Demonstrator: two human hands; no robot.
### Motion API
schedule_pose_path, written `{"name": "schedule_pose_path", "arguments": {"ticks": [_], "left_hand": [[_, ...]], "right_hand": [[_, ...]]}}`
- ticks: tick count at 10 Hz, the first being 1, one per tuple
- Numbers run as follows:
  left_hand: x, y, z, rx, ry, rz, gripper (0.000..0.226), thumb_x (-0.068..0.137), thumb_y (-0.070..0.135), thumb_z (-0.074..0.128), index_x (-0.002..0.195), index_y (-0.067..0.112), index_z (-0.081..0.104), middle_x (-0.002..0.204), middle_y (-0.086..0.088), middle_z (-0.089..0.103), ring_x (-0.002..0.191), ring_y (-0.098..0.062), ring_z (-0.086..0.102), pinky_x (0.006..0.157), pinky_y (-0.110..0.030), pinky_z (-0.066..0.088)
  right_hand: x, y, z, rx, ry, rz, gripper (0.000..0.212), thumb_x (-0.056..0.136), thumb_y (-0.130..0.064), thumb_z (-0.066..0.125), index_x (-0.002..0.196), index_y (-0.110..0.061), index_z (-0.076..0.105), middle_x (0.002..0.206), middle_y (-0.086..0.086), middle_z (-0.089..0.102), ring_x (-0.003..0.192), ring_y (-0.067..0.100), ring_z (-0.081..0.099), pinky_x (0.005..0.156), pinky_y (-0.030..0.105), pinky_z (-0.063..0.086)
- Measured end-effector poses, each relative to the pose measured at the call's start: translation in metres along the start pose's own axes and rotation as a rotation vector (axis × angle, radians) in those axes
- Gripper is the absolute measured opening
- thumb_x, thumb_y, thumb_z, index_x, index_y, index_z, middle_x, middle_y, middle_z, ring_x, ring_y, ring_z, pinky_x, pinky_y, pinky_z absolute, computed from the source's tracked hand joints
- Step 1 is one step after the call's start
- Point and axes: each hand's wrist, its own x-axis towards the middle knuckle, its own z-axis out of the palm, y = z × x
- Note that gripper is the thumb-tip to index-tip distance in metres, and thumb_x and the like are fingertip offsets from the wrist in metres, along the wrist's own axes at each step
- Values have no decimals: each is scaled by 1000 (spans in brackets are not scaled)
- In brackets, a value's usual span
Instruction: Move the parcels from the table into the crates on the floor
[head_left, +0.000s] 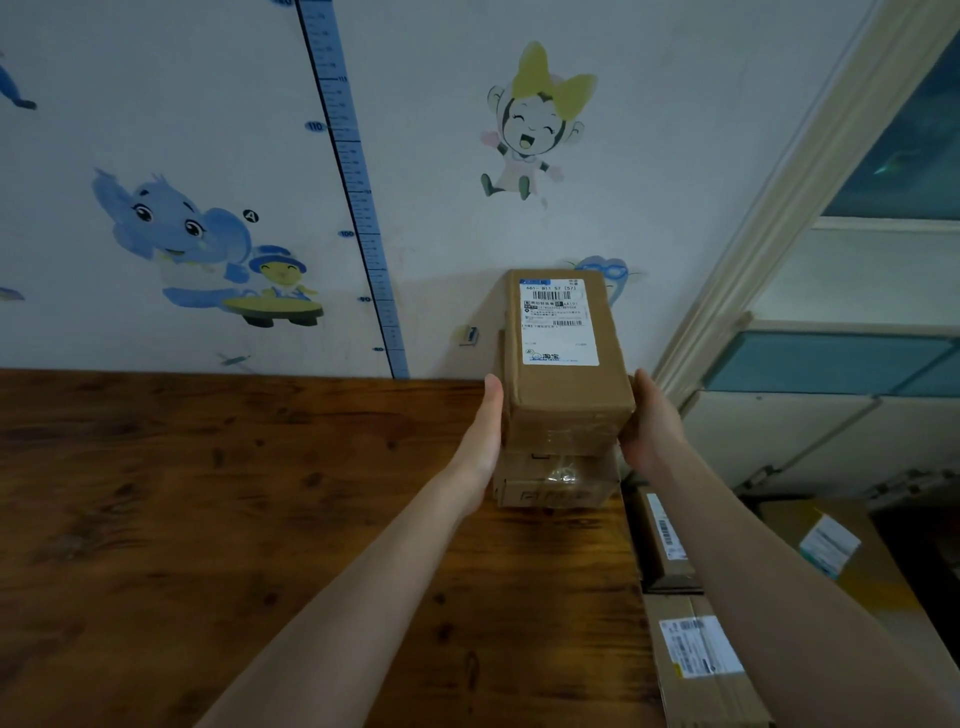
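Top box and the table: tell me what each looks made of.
Top box: brown cardboard, matte, with creased edges; glossy clear tape on its near end. Table: wood or wood-look veneer, dark brown, grain and knots showing, slight sheen.

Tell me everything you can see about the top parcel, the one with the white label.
The top parcel is an oblong brown cardboard box, lying flat with its long side running toward the wall. A white shipping label with barcodes covers much of its top, and clear tape wraps its near end. It is atop a second box at the far right corner of the wooden table. The left hand and right hand press flat against its sides.
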Motion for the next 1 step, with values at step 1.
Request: {"name": "schedule_pose_path", "arguments": {"ticks": [1], "left_hand": [[-14, 1, -6, 38, 50, -50, 61, 99, 55, 9, 150, 25, 21, 155, -2, 26, 143, -20, 23, 114, -37, 16]], "right_hand": [[-3, 13, -11, 65, 178, -79, 43, 100, -26, 43, 136, -1, 47, 124, 7, 58, 120, 18, 52, 107, 32, 35]]}}
